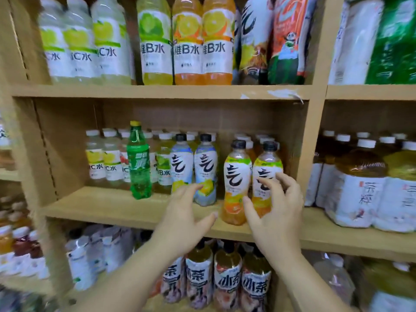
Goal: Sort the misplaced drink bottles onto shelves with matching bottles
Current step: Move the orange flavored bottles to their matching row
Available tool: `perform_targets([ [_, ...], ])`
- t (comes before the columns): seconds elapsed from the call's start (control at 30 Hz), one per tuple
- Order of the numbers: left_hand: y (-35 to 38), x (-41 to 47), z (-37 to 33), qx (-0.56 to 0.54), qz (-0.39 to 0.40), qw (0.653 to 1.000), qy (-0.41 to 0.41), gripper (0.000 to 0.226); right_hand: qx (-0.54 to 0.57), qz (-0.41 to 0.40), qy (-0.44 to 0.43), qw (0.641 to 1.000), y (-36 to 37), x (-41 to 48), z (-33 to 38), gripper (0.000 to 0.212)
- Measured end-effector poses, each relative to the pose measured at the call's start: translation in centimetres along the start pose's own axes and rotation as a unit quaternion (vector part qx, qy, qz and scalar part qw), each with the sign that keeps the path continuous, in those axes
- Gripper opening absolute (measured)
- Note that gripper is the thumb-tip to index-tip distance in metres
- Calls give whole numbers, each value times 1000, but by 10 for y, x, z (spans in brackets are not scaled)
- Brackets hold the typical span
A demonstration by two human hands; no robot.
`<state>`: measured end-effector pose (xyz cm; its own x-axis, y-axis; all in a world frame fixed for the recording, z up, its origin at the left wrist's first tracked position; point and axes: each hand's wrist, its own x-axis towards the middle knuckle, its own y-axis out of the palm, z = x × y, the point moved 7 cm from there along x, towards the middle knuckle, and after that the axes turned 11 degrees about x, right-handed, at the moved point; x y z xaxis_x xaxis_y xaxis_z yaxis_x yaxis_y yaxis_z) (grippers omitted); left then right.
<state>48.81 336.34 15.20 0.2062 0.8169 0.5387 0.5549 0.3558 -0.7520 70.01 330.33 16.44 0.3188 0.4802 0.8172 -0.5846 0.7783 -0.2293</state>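
Shelving of tan board, compartments stocked with drinks.

Middle shelf: white-capped bottles with lemon labels, in rows at the back left. One green bottle, yellow cap, upright in front of them, the only one of its kind there. Two blue-label bottles, black caps, side by side at centre. Two orange bottles, black caps, side by side near the front edge at right.

Left grip: released, fingers straight, tips in front of the base of the blue-label pair, holding nothing.

Right grip: released, fingers spread and loosely bent in front of the right-hand orange bottle, thumb low between the two; contact cannot be told.

Top shelf: pale lemon, lime and orange drinks, then wrapped packs.

Bottom compartment: tea bottles, dark caps.

Right compartment: large amber bottles, white caps.
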Motion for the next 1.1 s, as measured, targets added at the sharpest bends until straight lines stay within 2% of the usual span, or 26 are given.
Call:
perform_targets([
  [0.13, 22, 22, -14, -63, 18, 998, -2, 79, 24, 13, 67, 997, 4, -4, -17, 65],
  [0.27, 40, 37, -23, -121, 44, 992, -16, 78, 17, 12, 79, 997, 6, -3, -20, 73],
  [0.4, 59, 48, -28, -183, 63, 981, -22, 60, 19, 19, 102, 994, 11, -6, -27, 79],
  [0.57, 78, 52, -23, -226, 42, 973, -30, 61, 11, 54, 85, 995, 17, -5, -33, 85],
  [0.7, 79, 47, -18, -236, 16, 971, -37, 61, -5, 67, 76, 995, 19, -3, -33, 88],
  [0.9, 67, 38, 5, -232, -1, 971, -53, 61, 57, 105, 91, 989, 40, -10, -32, 92],
  [1.0, 60, 34, 18, -237, 3, 970, -56, 71, 70, 103, 110, 986, 49, -12, -31, 92],
  [1.1, 50, 33, 30, -223, 1, 974, -50, 61, 76, 106, 141, 981, 63, -12, -30, 100],
])
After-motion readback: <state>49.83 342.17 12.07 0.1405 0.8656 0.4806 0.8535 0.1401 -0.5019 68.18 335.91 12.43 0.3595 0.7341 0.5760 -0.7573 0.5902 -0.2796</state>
